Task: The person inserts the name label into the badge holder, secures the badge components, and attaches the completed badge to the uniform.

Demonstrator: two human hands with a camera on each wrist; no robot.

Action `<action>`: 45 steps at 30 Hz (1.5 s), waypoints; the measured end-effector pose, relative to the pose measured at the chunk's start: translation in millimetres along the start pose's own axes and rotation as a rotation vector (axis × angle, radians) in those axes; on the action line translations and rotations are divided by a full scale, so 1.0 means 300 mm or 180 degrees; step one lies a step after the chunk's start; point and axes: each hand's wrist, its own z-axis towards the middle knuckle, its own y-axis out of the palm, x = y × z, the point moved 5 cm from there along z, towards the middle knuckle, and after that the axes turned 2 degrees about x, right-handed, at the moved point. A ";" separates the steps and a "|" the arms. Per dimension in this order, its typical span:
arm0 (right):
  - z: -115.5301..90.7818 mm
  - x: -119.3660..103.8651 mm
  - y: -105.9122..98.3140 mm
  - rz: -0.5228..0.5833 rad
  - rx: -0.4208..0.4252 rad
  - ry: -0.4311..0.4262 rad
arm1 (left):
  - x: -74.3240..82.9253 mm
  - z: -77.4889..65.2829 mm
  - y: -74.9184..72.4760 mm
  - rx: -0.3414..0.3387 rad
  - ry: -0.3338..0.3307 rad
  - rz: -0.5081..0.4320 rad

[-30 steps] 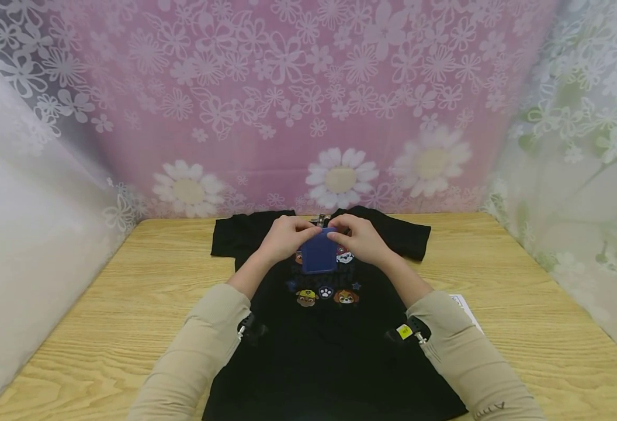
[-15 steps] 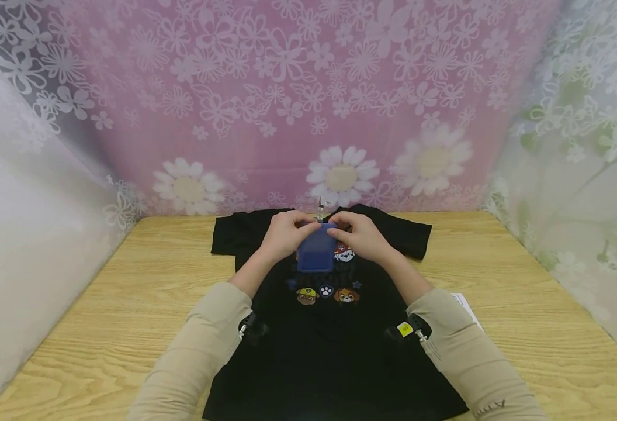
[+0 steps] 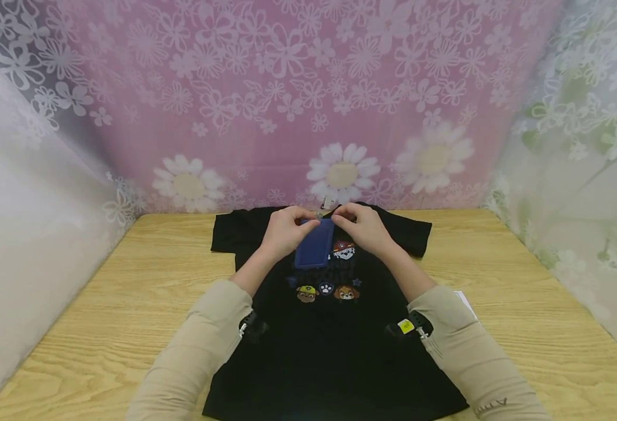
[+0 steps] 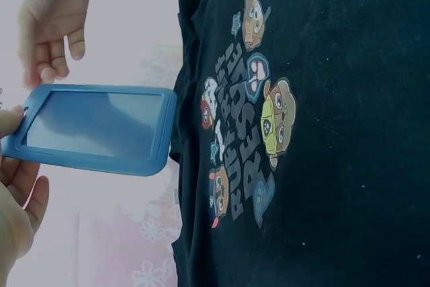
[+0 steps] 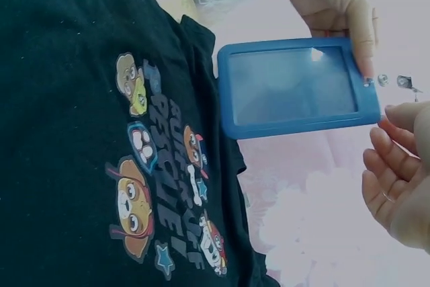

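A blue badge holder (image 3: 314, 244) with a clear window hangs over the chest of a black T-shirt (image 3: 329, 351). My left hand (image 3: 289, 233) pinches its top edge between thumb and fingers, near the slot. At the holder's other top corner is my right hand (image 3: 363, 229), thumb and index fingertips together right at that corner, the other fingers curled below them in the right wrist view. A small metal clip (image 5: 404, 82) on a clear strap sticks out past the slot, beyond the fingertips. The holder's window (image 4: 101, 122) shows no card.
The shirt lies flat, front up, on a wood-grain table (image 3: 103, 316), with cartoon dog heads and lettering printed on it. A white paper (image 3: 465, 304) lies partly under the right sleeve. A pink flowered curtain (image 3: 266, 117) stands behind.
The badge holder has moved slightly up and to the left and now tilts. Its clip has swung upward above the hands. Both hands have shifted slightly away from the person.
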 end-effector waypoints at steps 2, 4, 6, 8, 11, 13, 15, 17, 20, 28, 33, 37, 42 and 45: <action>0.000 -0.002 -0.006 0.0044 0.0060 0.0034 | 0.002 -0.004 0.001 0.0040 0.0044 0.0059; 0.004 -0.003 -0.010 0.0158 0.0103 0.0077 | 0.003 -0.007 0.002 0.0075 0.0076 0.0108; 0.007 -0.002 -0.010 0.0327 0.0093 0.0141 | 0.006 -0.010 0.001 0.0095 0.0101 0.0163; 0.010 0.000 -0.009 0.0500 0.0056 0.0215 | 0.008 -0.010 0.001 0.0104 0.0112 0.0197; 0.012 0.000 -0.007 0.0690 -0.0020 0.0343 | 0.012 -0.009 0.001 0.0100 0.0121 0.0241; 0.014 -0.001 -0.006 0.0771 -0.0057 0.0419 | 0.012 -0.007 0.002 0.0089 0.0134 0.0246; 0.014 -0.002 -0.005 0.0838 -0.0101 0.0503 | 0.012 -0.009 0.004 0.0083 0.0173 0.0267; 0.012 0.001 0.000 0.0889 -0.0167 0.0585 | 0.013 -0.013 0.007 0.0075 0.0227 0.0291; 0.007 0.006 0.009 0.0901 -0.0268 0.0688 | 0.015 -0.021 0.013 0.0072 0.0332 0.0355; 0.001 0.021 0.024 0.0819 -0.0544 0.0818 | 0.017 -0.023 0.019 0.0038 0.0407 0.0468; 0.000 0.018 0.029 0.0881 -0.0673 0.0750 | 0.022 -0.021 0.013 0.0074 0.0453 0.0484; 0.000 0.015 0.036 0.0919 -0.0697 0.0719 | 0.022 -0.020 0.010 0.0101 0.0470 0.0476; 0.001 0.013 0.042 0.0968 -0.0704 0.0689 | 0.014 -0.018 0.013 0.0106 0.0369 0.0463; 0.001 0.008 0.042 0.0975 -0.0698 0.0629 | 0.010 -0.016 0.015 0.0097 0.0326 0.0458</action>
